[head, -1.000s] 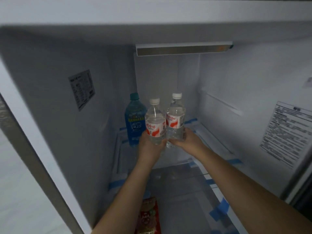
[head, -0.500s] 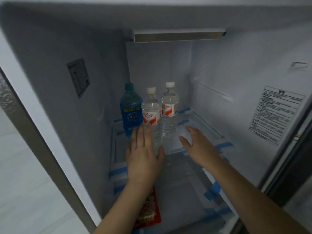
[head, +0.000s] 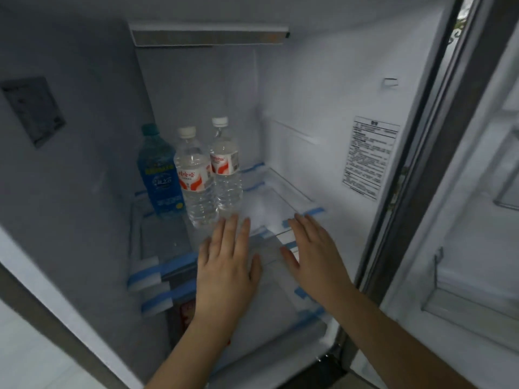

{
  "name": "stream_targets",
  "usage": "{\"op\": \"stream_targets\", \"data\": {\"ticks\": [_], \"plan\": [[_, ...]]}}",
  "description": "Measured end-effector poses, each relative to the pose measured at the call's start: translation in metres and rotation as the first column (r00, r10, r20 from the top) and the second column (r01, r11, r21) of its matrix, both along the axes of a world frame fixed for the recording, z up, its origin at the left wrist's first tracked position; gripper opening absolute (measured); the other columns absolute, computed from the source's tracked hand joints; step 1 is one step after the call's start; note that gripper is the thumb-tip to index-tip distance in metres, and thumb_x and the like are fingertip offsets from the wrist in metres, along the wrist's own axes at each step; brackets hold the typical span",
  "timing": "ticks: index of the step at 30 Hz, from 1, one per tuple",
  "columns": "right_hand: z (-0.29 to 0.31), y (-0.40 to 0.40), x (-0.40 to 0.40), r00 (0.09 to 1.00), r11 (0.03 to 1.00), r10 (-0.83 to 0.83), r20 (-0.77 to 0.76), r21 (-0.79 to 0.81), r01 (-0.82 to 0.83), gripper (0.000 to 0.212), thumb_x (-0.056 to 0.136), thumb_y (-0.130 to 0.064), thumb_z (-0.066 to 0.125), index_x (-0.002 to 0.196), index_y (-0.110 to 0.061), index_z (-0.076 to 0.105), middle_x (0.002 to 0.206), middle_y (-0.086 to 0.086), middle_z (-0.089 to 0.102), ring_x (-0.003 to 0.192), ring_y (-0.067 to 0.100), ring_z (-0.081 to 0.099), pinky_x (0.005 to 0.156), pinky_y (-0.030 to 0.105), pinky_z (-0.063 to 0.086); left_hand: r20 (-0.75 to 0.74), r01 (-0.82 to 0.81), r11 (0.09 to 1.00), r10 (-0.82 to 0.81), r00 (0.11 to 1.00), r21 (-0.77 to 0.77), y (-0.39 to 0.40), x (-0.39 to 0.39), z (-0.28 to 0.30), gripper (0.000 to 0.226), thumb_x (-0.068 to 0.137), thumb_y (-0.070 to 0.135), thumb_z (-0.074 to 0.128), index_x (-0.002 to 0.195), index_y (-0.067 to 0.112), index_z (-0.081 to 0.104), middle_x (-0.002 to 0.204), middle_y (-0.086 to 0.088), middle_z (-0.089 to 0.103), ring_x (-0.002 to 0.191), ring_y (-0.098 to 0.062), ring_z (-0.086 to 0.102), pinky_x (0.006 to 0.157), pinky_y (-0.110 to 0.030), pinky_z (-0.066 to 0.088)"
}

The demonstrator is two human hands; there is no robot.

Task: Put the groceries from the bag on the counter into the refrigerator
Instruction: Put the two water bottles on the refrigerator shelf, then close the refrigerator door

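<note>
Three bottles crowd the back left corner of the glass shelf (head: 283, 189): a blue bottle (head: 160, 175) by the left wall, then two clear water bottles (head: 196, 178) (head: 226, 169) touching each other. The shelf's right half, up to the right wall, lies open. Both hands hover spread over its front edge.

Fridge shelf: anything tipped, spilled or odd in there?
No spill or tipping: the blue bottle and two clear water bottles stand upright on the glass shelf. Only oddity: blue tape strips left on the shelf edges.
</note>
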State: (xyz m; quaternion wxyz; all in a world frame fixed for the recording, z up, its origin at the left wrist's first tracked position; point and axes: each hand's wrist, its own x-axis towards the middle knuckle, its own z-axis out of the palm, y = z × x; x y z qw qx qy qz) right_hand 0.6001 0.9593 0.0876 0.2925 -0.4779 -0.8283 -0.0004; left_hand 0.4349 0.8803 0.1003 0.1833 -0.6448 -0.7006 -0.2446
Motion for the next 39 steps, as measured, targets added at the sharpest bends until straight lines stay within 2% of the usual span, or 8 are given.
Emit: {"op": "stream_targets", "data": {"ticks": [5,9,14,19,21,25,34,39], "plan": [[-0.018,-0.032,0.034,0.999,1.0,-0.005,0.046,0.022,0.004,0.057,0.092,-0.039,0.049,0.14,-0.008,0.042,0.145,0.013,0.046,0.137,0.028,0.038,0.109,0.044,0.038,-0.05,0.032,0.999,-0.034,0.998,-0.041,-0.017,0.033,-0.012,0.061,0.091,0.034,0.056,0.146,0.017,0.037,0.152,-0.011,0.04,0.141,-0.031,0.035,0.108,-0.051,0.036],[-0.038,-0.066,0.075,0.998,1.0,-0.014,0.054,0.011,0.013,0.059,0.092,-0.039,0.054,0.143,-0.012,0.039,0.146,0.01,0.045,0.138,0.026,0.038,0.111,0.041,0.036,-0.01,0.044,0.994,-0.045,0.999,-0.098,-0.04,0.067,-0.035,0.053,0.096,0.043,0.039,0.142,0.017,0.045,0.146,-0.01,0.047,0.137,-0.032,0.04,0.106,-0.051,0.037],[-0.065,-0.107,0.137,0.977,0.996,-0.085,0.194,0.02,0.083,0.061,0.091,-0.044,0.055,0.143,-0.014,0.042,0.149,0.007,0.043,0.14,0.025,0.035,0.115,0.04,0.024,0.007,0.131,0.972,-0.132,0.991,-0.197,-0.064,0.127,-0.06,0.057,0.098,0.049,0.024,0.14,0.019,0.048,0.145,-0.01,0.05,0.134,-0.034,0.046,0.103,-0.054,0.041],[-0.091,-0.141,0.195,0.966,0.985,-0.135,0.218,-0.072,0.154,0.06,0.094,-0.046,0.049,0.144,-0.016,0.039,0.151,0.007,0.038,0.142,0.024,0.032,0.116,0.04,0.026,-0.001,0.241,0.937,-0.249,0.968,-0.252,-0.077,0.184,-0.087,0.053,0.1,0.044,0.025,0.142,0.019,0.044,0.149,-0.009,0.045,0.14,-0.032,0.037,0.11,-0.049,0.027],[-0.098,-0.153,0.217,0.96,0.976,-0.186,0.211,-0.07,0.205,0.057,0.093,-0.045,0.051,0.142,-0.016,0.042,0.149,0.007,0.043,0.139,0.025,0.036,0.115,0.039,0.027,-0.006,0.28,0.909,-0.297,0.955,-0.308,-0.077,0.202,-0.105,0.052,0.101,0.041,0.023,0.143,0.018,0.044,0.148,-0.009,0.046,0.14,-0.031,0.037,0.111,-0.047,0.024],[-0.113,-0.177,0.259,0.927,0.941,-0.279,0.251,-0.119,0.316,0.056,0.097,-0.046,0.027,0.144,-0.016,0.038,0.15,0.007,0.04,0.141,0.026,0.034,0.113,0.044,0.032,-0.014,0.405,0.839,-0.44,0.898,-0.364,-0.079,0.242,-0.141,0.047,0.098,0.033,0.04,0.142,0.017,0.043,0.146,-0.011,0.049,0.137,-0.032,0.041,0.109,-0.048,0.025],[-0.137,-0.224,0.347,0.829,0.827,-0.501,0.249,-0.143,0.543,0.055,0.098,-0.041,0.034,0.143,-0.01,0.042,0.149,0.011,0.041,0.14,0.027,0.034,0.112,0.045,0.034,0.051,0.652,0.631,-0.701,0.711,-0.42,-0.068,0.33,-0.151,0.054,0.094,0.041,0.035,0.137,0.014,0.052,0.139,-0.011,0.056,0.131,-0.031,0.05,0.105,-0.05,0.039],[-0.145,-0.24,0.379,0.765,0.768,-0.592,0.253,-0.11,0.631,0.051,0.097,-0.029,0.032,0.141,-0.008,0.044,0.149,0.012,0.042,0.14,0.028,0.034,0.111,0.047,0.034,0.046,0.67,0.573,-0.743,0.668,-0.472,-0.07,0.36,-0.166,0.057,0.095,0.044,0.032,0.144,0.017,0.042,0.146,-0.008,0.05,0.139,-0.027,0.041,0.115,-0.049,0.029]]}}
